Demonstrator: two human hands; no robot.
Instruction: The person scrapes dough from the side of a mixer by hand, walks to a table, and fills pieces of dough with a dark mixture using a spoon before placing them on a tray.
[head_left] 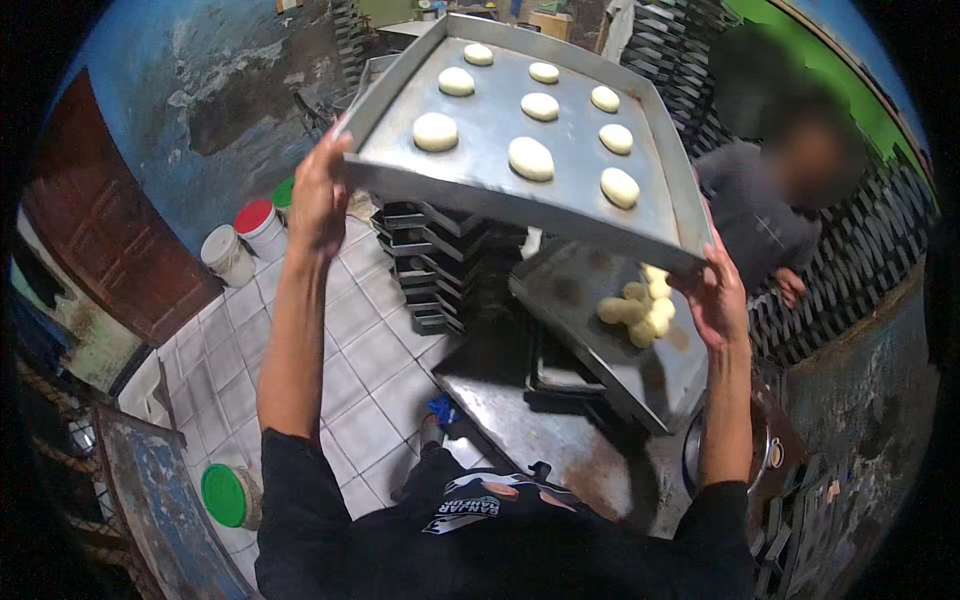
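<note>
Raised in front of me is a square metal baking tray (pixel 480 150), with my left hand (pixel 322 195) closed on its near left corner and my right hand (pixel 718 295) closed on its near right corner. Several pale dough balls (pixel 530 159) lie spaced in rows on the tray. Below it, to the right, a second metal tray (pixel 570 280) rests on other trays and bears a heap of dough balls (pixel 640 310) close to my right hand. The raised tray hides part of what lies beneath it.
A tall stack of trays (pixel 425 270) stands on the white tiled floor (pixel 365 350). Near the left wall are lidded buckets (pixel 262 230), and a green-lidded bucket (pixel 230 495) stands nearer. A metal worktop (pixel 520 400) is before me. Another person (pixel 760 200) stands at the right beside stacked trays (pixel 860 270).
</note>
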